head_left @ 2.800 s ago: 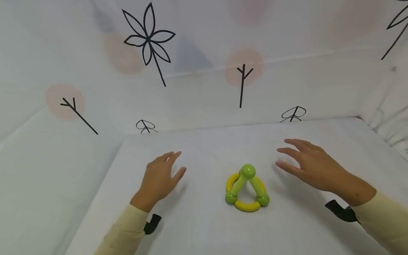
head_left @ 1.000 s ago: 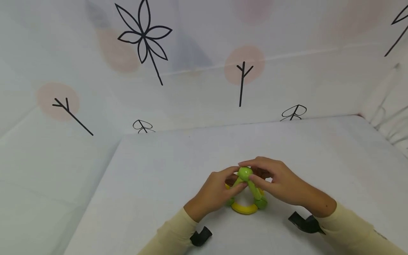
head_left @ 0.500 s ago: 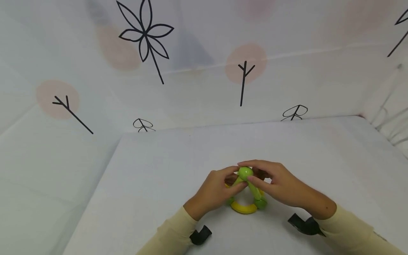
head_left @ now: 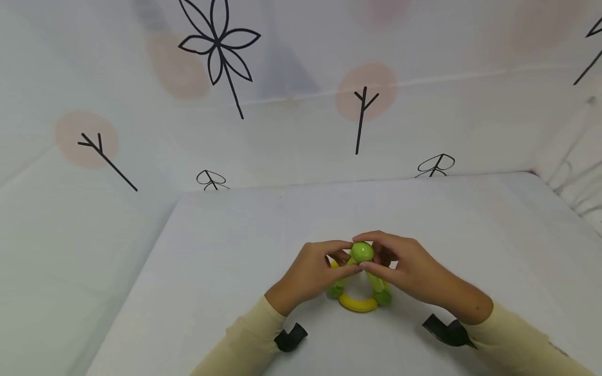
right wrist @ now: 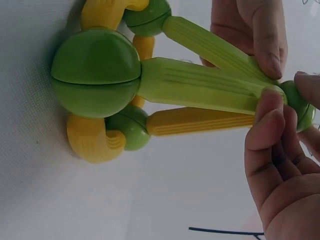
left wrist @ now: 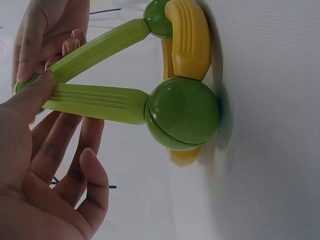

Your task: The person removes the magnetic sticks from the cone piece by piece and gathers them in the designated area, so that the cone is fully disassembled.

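Observation:
A pyramid-shaped ball-and-rod building toy stands on the white surface, with a green top ball [head_left: 362,251] and curved yellow rods [head_left: 358,304] joining the green balls at its base. Straight light-green rods [left wrist: 97,102] rise to the top, along with one straight yellow rod [right wrist: 200,121] seen in the right wrist view. My left hand [head_left: 308,274] pinches the upper end of a rod close beside the top ball. From the other side, my right hand [head_left: 416,269] holds the top ball between thumb and fingers. Fingers partly hide the upper joints.
The white tabletop [head_left: 226,245] spreads around the toy. A pale cloth wall [head_left: 301,136] with printed leaves and twigs rises behind and at the left. Black wrist mounts hang under both sleeves, the left mount [head_left: 290,337] and the right mount [head_left: 449,330].
Both hands were apart on either side of the toy at first. They came inward and took hold of its top. Since half a second ago the toy has shifted only slightly.

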